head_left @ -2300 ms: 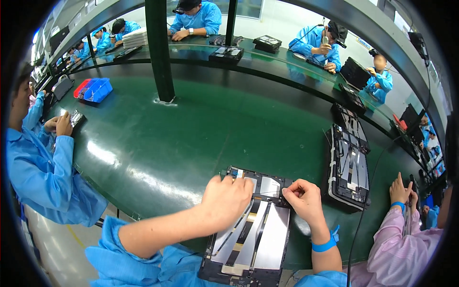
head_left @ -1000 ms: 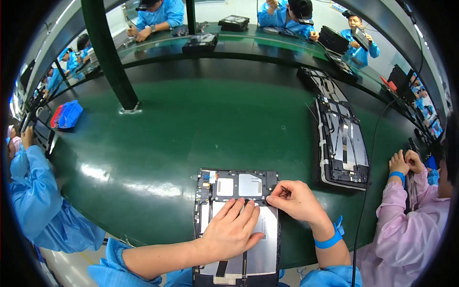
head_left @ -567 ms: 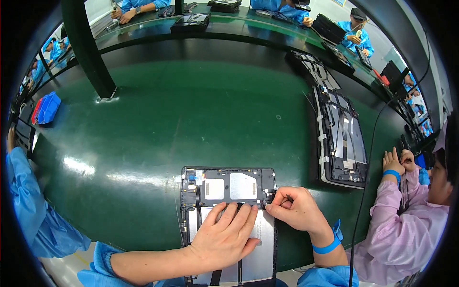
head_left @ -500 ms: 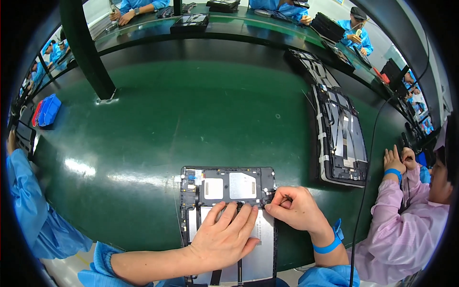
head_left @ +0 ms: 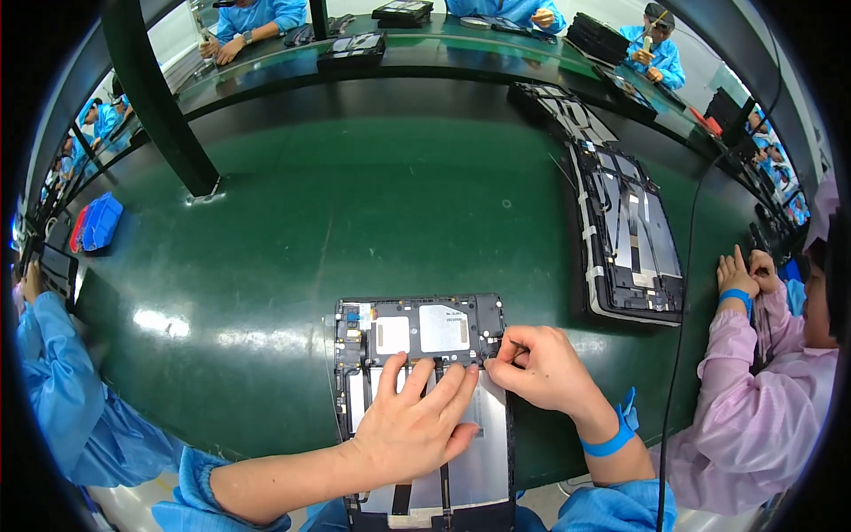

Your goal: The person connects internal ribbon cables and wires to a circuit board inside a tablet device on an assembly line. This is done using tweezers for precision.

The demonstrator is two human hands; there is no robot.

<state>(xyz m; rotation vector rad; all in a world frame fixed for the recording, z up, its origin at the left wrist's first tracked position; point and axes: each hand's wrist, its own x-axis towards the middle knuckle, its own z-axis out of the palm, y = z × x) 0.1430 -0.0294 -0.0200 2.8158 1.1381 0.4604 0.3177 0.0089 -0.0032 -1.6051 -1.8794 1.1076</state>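
An opened tablet-like device (head_left: 494,426) lies in front of me, its black upper part carrying two pale labels and its lower part a bare silver plate. My left hand (head_left: 415,412) rests across its middle, palm down with fingers spread, the fingertips on the lower edge of the black part. At the device's right edge, my right hand (head_left: 542,365) is closed in a pinch, thumb and forefinger touching near a corner of the black part. Something small and dark shows between those fingers, too small to name. Dark flat cables (head_left: 445,488) run down the silver plate.
A stack of similar opened devices (head_left: 634,230) stands at the right. A black cable (head_left: 675,390) hangs down past my right arm. A dark post (head_left: 160,97) and blue bin (head_left: 104,222) are at the left. A co-worker in pink (head_left: 745,390) sits close at the right.
The device and both hands sit slightly higher in the picture, as does the stack, so the view has shifted. My left fingers are spread a little wider; my right hand keeps its pinch at the edge.
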